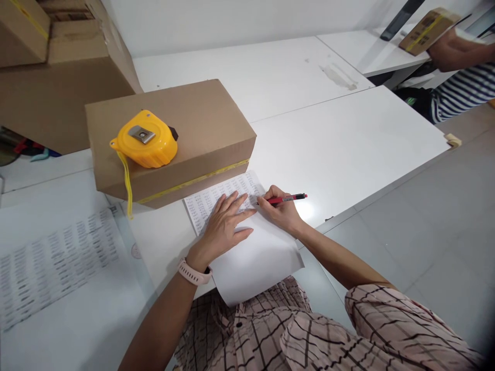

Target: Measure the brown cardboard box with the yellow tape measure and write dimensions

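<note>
My right hand point(281, 207) is closed around a red pen point(288, 198), its tip down at the written part of a white sheet of paper point(255, 257). Columns of handwriting fill the sheet's upper part; the lower part is blank and hangs over the table edge. My left hand point(229, 222) lies flat on the paper with fingers spread, a pink watch band point(194, 272) at the wrist. Just beyond the paper stands a closed cardboard box point(193, 113) with yellow tape along its side. On top of it rests a yellow tape measure point(147, 139) with a yellow strap hanging down.
Larger cardboard boxes point(69, 87) stand at the back left. Another sheet with columns of writing point(58, 263) lies at the left on the white table point(328, 139). At the far right, a person in a striped top point(467, 90) is beside a small taped box point(427, 31).
</note>
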The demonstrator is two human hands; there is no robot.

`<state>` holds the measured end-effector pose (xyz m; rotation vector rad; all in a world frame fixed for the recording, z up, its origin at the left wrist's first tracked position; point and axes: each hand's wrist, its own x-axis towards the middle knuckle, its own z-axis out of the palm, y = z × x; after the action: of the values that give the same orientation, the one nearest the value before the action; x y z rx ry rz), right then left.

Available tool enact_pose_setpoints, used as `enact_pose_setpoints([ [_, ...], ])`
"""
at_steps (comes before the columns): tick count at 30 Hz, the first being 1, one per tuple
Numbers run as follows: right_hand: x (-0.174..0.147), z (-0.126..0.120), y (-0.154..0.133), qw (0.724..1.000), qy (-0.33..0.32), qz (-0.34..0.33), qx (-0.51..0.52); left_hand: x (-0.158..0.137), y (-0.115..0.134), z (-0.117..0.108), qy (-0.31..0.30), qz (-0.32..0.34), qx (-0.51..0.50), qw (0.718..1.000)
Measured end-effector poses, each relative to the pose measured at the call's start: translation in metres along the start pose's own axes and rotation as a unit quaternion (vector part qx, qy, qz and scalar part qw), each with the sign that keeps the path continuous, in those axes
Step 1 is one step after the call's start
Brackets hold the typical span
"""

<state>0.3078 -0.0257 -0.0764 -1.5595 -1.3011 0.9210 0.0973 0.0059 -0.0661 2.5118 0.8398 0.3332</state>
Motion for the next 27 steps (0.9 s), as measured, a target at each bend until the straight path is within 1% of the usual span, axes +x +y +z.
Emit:
enact_pose_setpoints([
  [6, 0.0004, -0.0001, 0.0014, 1.0, 0.002, -0.004, 0.008, 0.0009, 0.0012, -0.0016, -0.012, -0.004, 0.004, 1.0],
  [13, 0.0005, 0.0004, 0.0054, 1.0, 0.01, 0.001, 0.014, 0.0001, 0.0008, -0.001, -0.006, -0.007, -0.002, 1.0],
  [19, 0.0004, 0.0003, 0.0041, 1.0, 0.009, 0.0, 0.015, 0.0002, 0.0007, -0.0012, -0.007, -0.006, -0.003, 1.0],
  [27, 0.0003, 0.0001, 0.0034, 1.0, 0.026, 0.001, 0.009, 0.0002, 0.0016, -0.0021, -0.013, -0.006, 0.002, 1.0],
])
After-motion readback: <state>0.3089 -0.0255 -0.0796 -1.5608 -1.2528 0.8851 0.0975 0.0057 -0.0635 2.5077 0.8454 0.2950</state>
